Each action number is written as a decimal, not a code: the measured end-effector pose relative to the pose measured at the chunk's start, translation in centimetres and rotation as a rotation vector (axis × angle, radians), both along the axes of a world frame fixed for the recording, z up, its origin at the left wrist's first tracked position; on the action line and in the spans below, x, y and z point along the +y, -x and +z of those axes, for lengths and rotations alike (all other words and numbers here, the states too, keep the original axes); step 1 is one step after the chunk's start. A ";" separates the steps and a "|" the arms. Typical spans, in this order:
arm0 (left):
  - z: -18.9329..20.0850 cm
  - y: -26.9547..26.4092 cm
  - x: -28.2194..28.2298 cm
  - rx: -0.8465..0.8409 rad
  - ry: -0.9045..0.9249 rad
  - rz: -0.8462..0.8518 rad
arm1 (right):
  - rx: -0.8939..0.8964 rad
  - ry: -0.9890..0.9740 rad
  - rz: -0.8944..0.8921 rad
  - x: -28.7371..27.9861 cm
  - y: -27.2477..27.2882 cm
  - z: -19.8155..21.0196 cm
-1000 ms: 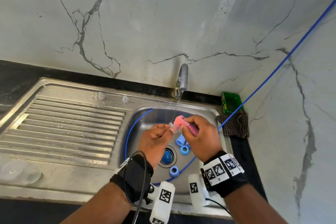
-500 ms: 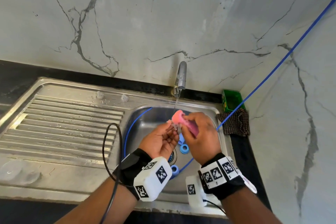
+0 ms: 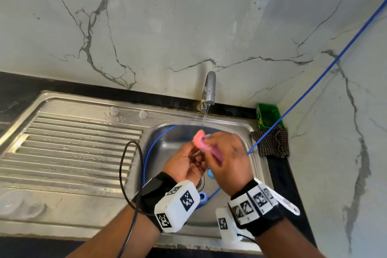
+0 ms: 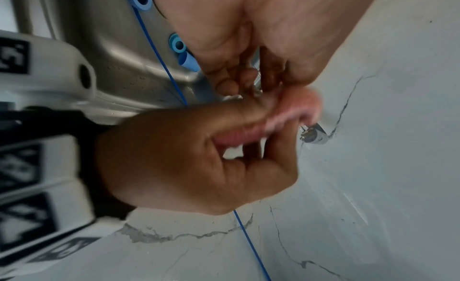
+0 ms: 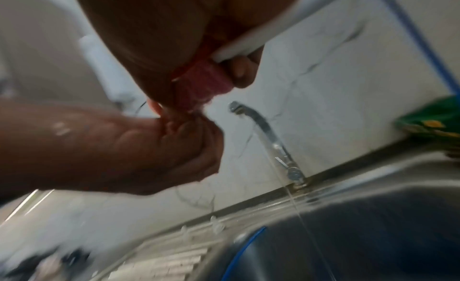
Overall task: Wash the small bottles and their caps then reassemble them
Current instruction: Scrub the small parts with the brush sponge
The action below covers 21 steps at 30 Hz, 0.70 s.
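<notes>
Over the sink basin [image 3: 247,132], at the centre of the head view, both hands meet just under the thin stream from the tap [image 3: 210,88], probably so suds and drips fall into the bowl rather than onto the bench. Fingers of the right hand [image 3: 228,159] are curled round a pink sponge [image 3: 200,141], its grip clamped on it and its front end pressed toward the other hand. Curled fingers of the left hand [image 3: 185,163] pinch something small and pale at their tips; it looks like one of the small bottles or a cap, but blur and the fingers hide it, so I cannot tell which. Down in the basin lie blue caps, one [image 3: 210,173] between the wrists and another [image 3: 202,196] lower, near the drain. Two small clear pieces [image 3: 114,111] stand on the sink's rear ledge at centre left, apparently set aside.
</notes>
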<state>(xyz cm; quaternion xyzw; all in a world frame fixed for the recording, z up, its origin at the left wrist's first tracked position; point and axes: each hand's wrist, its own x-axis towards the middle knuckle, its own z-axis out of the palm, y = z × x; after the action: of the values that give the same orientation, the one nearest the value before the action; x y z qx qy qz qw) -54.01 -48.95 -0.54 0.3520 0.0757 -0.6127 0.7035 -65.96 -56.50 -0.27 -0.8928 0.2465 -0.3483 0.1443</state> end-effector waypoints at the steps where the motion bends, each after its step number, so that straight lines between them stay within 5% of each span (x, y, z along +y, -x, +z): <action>1: 0.1 -0.1 0.1 0.003 0.018 -0.010 | 0.047 0.041 0.043 0.4 -0.1 -0.2; 5: -0.2 -0.2 0.3 -0.028 -0.004 -0.005 | -0.061 -0.034 -0.085 -0.2 0.2 0.1; 9: -0.3 -0.1 0.3 -0.029 0.003 0.000 | 0.037 0.048 0.040 0.8 0.0 -0.1; 13: -0.1 0.5 0.2 -0.123 -0.071 0.006 | -0.116 -0.173 -0.175 -0.2 0.7 -0.4; 16: 0.1 0.9 0.3 -0.187 -0.097 0.037 | -0.083 -0.218 -0.021 1.1 0.6 -0.9; 21: 0.7 1.1 0.5 -0.269 -0.076 -0.002 | -0.036 -0.333 -0.083 0.8 0.6 -0.5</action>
<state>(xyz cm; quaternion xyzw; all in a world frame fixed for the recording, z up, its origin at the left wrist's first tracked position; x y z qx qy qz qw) -55.12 -48.47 0.15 0.4575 0.0037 -0.5575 0.6928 -66.55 -55.73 -0.73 -0.8392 0.3351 -0.3240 0.2802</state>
